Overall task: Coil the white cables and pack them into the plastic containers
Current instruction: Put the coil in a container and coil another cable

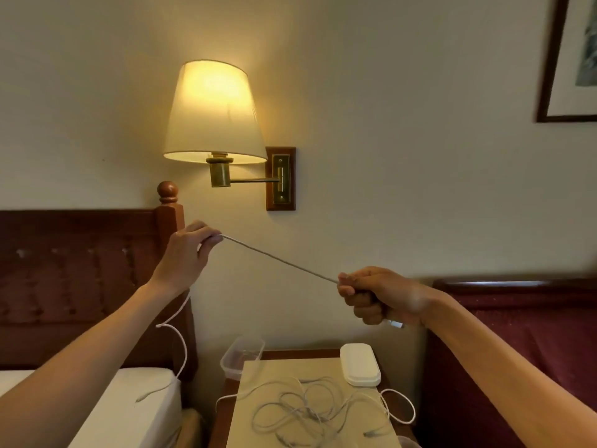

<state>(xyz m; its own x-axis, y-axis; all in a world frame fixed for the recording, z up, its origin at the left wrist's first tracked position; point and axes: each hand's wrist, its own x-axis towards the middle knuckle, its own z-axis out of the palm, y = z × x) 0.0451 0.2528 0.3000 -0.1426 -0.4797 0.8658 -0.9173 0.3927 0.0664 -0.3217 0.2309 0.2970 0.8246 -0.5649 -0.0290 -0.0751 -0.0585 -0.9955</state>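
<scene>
A white cable (281, 260) is stretched taut in the air between my two hands. My left hand (187, 250) pinches it up near the bedpost; its loose tail hangs down onto the bed. My right hand (374, 295) is closed in a fist around the other end, with a plug tip showing under the fist. Below, several more white cables (307, 405) lie tangled on the nightstand. A clear, open plastic container (240, 355) stands at the nightstand's back left. A white closed container (360, 363) sits at its back right.
The nightstand (326, 370) is wedged between a white-sheeted bed (129, 405) on the left and a dark red headboard (523, 334) on the right. A lit wall lamp (213, 114) hangs above. A wooden bedpost (169, 205) stands behind my left hand.
</scene>
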